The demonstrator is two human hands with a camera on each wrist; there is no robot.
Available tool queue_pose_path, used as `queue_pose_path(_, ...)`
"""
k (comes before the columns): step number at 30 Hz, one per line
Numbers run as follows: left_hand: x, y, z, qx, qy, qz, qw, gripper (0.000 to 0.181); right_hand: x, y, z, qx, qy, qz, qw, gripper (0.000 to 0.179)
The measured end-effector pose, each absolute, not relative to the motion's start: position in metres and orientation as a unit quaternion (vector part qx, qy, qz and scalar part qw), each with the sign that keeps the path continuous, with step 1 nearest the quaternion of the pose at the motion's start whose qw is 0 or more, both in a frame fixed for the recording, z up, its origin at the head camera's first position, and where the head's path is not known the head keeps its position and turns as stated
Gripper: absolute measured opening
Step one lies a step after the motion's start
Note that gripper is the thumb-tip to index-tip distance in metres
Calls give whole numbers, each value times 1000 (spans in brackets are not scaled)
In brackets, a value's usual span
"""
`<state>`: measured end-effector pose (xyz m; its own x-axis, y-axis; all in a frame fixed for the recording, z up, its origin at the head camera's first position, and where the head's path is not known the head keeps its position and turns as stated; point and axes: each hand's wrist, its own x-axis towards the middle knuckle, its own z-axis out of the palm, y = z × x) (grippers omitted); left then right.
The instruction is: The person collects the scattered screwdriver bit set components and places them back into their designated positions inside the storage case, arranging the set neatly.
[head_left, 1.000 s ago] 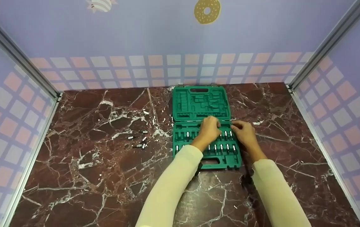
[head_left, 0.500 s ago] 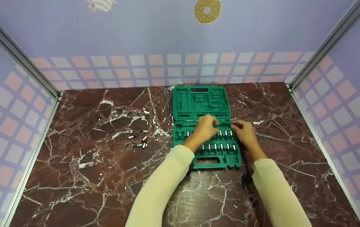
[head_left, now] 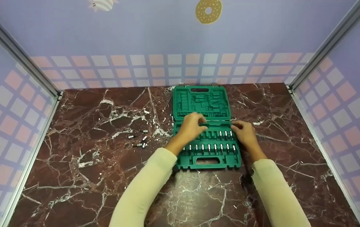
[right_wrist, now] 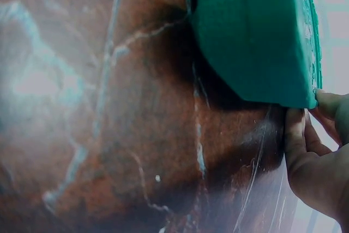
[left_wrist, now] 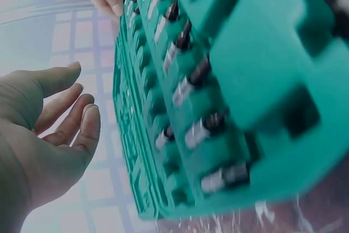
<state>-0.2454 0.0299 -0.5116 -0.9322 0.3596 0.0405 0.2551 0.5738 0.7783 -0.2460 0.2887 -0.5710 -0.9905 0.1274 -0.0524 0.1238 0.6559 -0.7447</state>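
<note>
While your left grip [head_left: 190,126] hangs loosely spread, empty, above the green case [head_left: 219,108] on the counter [head_left: 110,176], your right grip [head_left: 244,134] pinches its right side; the bits [head_left: 215,148] rowed inside look light, hard, slippery, best taken by their silvery ends [left_wrist: 211,183].

I see the green case [head_left: 211,141] lying open on the marble tabletop [head_left: 104,176], its moulded lid [head_left: 199,99] folded back. Silver-and-dark bits [head_left: 209,147] line the front row, dark ends toward the handle [head_left: 207,166]; the back row holds fewer. Left of the case lie loose bits [head_left: 138,145], apparently five, too small for me to be sure.
</note>
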Motion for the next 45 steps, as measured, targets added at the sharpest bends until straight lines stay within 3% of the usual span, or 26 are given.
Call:
queue_pose_path(8,-241,-1,-504,149,885,440,20,25,-246,289,-572,-71,-910,409,2,29)
queue_pose_path(16,-233,-36,-499,123,878,462,12,26,-246,289,-573,-74,-909,411,-1,30)
queue_pose_path(27,-223,-81,-506,116,870,480,-5,25,-247,291,-573,-66,-909,412,-8,30)
queue_pose_path(36,-218,-120,-520,104,875,468,-73,26,-247,291,-573,-69,-912,405,-6,30)
queue_pose_path(45,-212,-156,-528,66,888,449,-79,31,-248,292,-574,-69,-909,410,-8,31)
